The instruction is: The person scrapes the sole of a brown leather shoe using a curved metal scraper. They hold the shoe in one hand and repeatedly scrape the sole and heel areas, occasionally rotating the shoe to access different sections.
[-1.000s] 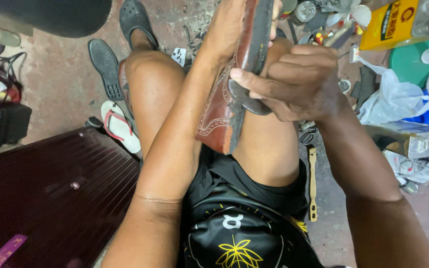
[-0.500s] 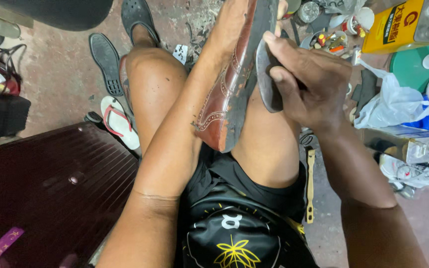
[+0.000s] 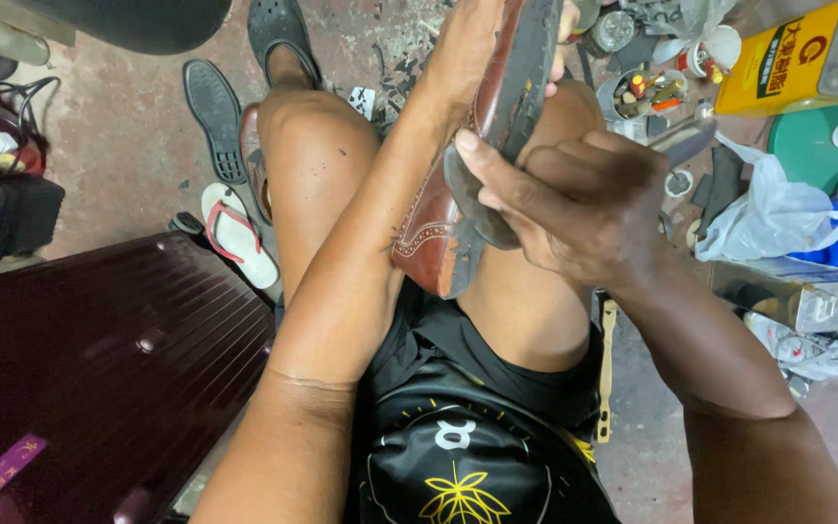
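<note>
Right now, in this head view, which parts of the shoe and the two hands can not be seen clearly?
- Brown shoe: its toe end is cut off by the top edge.
- Left hand: fingers hidden behind the shoe; top edge crops it.
- Right hand: it covers the grip of the tool, so the tool's kind is unclear.
- Dark sole piece: partly hidden under the right fingers.

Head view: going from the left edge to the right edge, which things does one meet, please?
Dark red suitcase → white flip-flop with red straps → brown shoe held by the left hand → right hand → white plastic bag → clear bottle.
</note>
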